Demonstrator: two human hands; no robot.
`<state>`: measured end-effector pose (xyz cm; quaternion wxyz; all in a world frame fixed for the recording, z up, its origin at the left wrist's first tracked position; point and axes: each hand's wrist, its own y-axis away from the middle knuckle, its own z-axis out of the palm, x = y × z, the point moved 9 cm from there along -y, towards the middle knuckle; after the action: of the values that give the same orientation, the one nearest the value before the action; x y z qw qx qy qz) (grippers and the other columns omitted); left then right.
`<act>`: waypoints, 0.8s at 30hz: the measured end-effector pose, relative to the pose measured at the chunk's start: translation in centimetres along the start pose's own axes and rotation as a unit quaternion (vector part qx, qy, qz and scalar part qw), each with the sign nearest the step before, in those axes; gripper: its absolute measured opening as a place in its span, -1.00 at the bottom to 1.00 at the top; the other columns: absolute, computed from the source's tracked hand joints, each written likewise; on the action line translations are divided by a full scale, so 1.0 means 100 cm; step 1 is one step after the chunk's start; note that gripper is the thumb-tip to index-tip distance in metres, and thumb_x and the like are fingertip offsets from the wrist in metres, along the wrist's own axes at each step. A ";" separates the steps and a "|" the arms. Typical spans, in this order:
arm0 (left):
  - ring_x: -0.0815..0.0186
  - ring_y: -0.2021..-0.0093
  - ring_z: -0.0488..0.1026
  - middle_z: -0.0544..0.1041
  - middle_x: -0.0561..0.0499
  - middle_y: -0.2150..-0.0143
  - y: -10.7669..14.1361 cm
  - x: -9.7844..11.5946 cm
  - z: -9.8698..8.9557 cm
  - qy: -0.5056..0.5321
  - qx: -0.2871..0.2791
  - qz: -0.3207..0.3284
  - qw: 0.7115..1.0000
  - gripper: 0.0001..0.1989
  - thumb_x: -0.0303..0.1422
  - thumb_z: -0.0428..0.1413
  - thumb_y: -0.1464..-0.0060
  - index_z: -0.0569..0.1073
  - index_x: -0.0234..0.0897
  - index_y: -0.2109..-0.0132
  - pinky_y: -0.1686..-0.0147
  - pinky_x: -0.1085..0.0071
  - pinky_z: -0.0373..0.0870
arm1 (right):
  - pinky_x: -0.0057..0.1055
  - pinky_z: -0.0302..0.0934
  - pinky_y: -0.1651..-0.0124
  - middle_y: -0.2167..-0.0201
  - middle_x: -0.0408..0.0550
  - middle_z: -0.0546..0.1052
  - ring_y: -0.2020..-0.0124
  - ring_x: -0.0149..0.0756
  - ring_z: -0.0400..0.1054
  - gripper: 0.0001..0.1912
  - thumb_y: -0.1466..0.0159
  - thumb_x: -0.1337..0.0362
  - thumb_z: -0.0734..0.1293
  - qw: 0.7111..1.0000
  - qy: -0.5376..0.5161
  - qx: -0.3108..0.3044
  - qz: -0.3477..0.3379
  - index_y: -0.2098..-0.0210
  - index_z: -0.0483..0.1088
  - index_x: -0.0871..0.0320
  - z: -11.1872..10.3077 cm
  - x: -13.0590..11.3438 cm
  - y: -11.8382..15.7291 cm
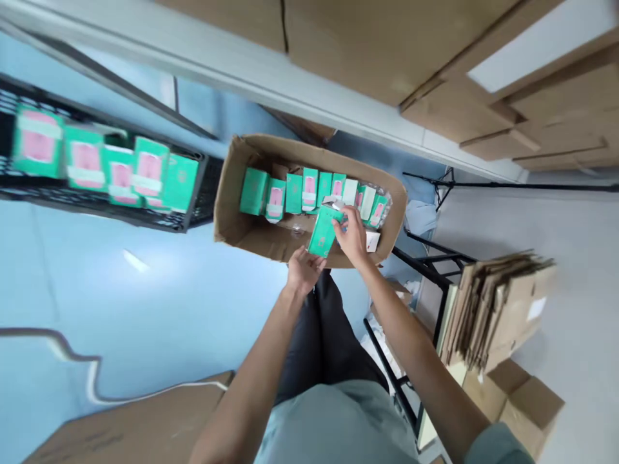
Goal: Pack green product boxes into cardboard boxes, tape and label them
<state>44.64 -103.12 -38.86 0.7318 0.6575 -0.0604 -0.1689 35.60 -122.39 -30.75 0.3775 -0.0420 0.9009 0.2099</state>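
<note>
The left hand (304, 267) has its fingers closed on the lower end of a slim green carton (323, 233), tilted above the near edge of a large cardboard box (223, 200), while the right hand (352, 235) pinches its upper right edge. The carton's flat green face bears a small pale emblem (321, 243) near the bottom, and a whitish flap (331, 201) stands at its top. Beyond it, green, pink and white cartons (309, 187) line the box's far edge.
</note>
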 end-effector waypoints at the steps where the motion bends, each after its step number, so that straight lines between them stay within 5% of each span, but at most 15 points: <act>1: 0.25 0.28 0.53 0.47 -0.01 0.27 0.024 -0.004 0.003 -0.015 -0.008 -0.002 1.000 -0.70 -0.11 0.08 -0.51 0.48 -0.20 0.15 0.15 0.37 0.63 | -0.21 0.46 -0.39 -0.42 0.18 0.51 -0.39 -0.04 0.51 -0.72 -0.56 0.08 0.39 1.000 -0.004 0.017 -0.004 -0.18 0.46 0.02 -0.019 -0.020 0.017; 7: 0.24 0.23 0.58 0.52 -0.03 0.23 0.148 -0.037 0.007 -0.093 -0.027 0.008 0.995 -0.64 -0.01 0.04 -0.60 0.48 -0.19 0.03 0.12 0.34 0.66 | -0.10 0.48 -0.41 -0.44 0.19 0.54 -0.29 0.01 0.59 -0.69 -0.53 -0.01 0.44 0.994 -0.015 0.110 0.001 -0.12 0.51 0.00 -0.119 -0.115 0.120; 13: 0.27 0.30 0.56 0.54 0.00 0.29 0.226 -0.058 0.011 -0.191 -0.066 0.050 0.978 -0.77 -0.23 0.09 -0.56 0.48 -0.19 0.13 0.19 0.36 0.66 | -0.06 0.49 -0.44 -0.42 0.23 0.55 -0.39 0.09 0.53 -0.47 -0.50 0.12 0.43 0.977 0.048 0.207 -0.020 -0.41 0.47 0.06 -0.192 -0.167 0.211; 19: 0.22 0.26 0.61 0.63 -0.08 0.20 0.273 -0.091 0.022 -0.318 -0.108 0.076 0.939 -0.82 -0.31 0.10 -0.45 0.59 -0.22 0.02 0.19 0.34 0.66 | -0.19 0.61 -0.26 -0.35 0.20 0.54 -0.26 -0.01 0.61 -0.46 -0.53 0.18 0.39 0.951 0.121 0.283 0.025 -0.46 0.50 0.05 -0.238 -0.158 0.322; 24: 0.17 0.17 0.66 0.66 -0.09 0.15 0.299 -0.164 0.007 -0.440 -0.143 0.074 0.883 -0.79 -0.30 0.18 -0.37 0.60 -0.18 -0.08 0.08 0.27 0.68 | -0.15 0.60 -0.30 -0.35 0.26 0.53 -0.26 -0.01 0.62 -0.53 -0.52 0.18 0.40 0.913 0.061 0.399 0.063 -0.37 0.57 0.12 -0.253 -0.131 0.465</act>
<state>34.10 -96.05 -7.22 0.7263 0.3975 -0.4001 -0.3929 17.33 -91.65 10.37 0.2930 0.1562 0.9317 -0.1471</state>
